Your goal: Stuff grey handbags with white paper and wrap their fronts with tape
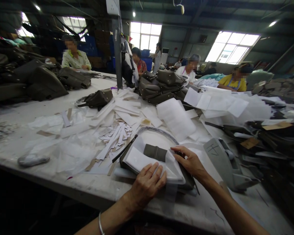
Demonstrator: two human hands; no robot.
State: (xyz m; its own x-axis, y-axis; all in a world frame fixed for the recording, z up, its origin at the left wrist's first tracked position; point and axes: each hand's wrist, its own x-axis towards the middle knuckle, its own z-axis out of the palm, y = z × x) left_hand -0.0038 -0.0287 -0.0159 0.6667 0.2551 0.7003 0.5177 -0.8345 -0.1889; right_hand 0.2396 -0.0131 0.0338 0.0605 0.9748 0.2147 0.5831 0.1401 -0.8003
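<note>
A dark olive handbag point(189, 179) lies on the table in front of me, with a wrapped handle point(159, 130) arching at its far side. On top are a white padding sheet point(138, 160) and a small dark olive folded piece, like a wallet or strap tab point(155, 152). My left hand point(149, 182) lies over the near edge of the padding, fingers stretched out. My right hand point(188, 161) is at the bag's right side, thumb and forefinger closed at the edge of a translucent plastic sheet point(171, 163). Its other fingertips are partly hidden.
A grey tape dispenser point(221, 160) stands close on the right. Paper strips point(115, 140) and white foam sheets point(176, 119) litter the table point(88, 192). Dark bags point(159, 85) are heaped behind and at both sides. A post point(117, 49) rises at the back; several co-workers sit beyond.
</note>
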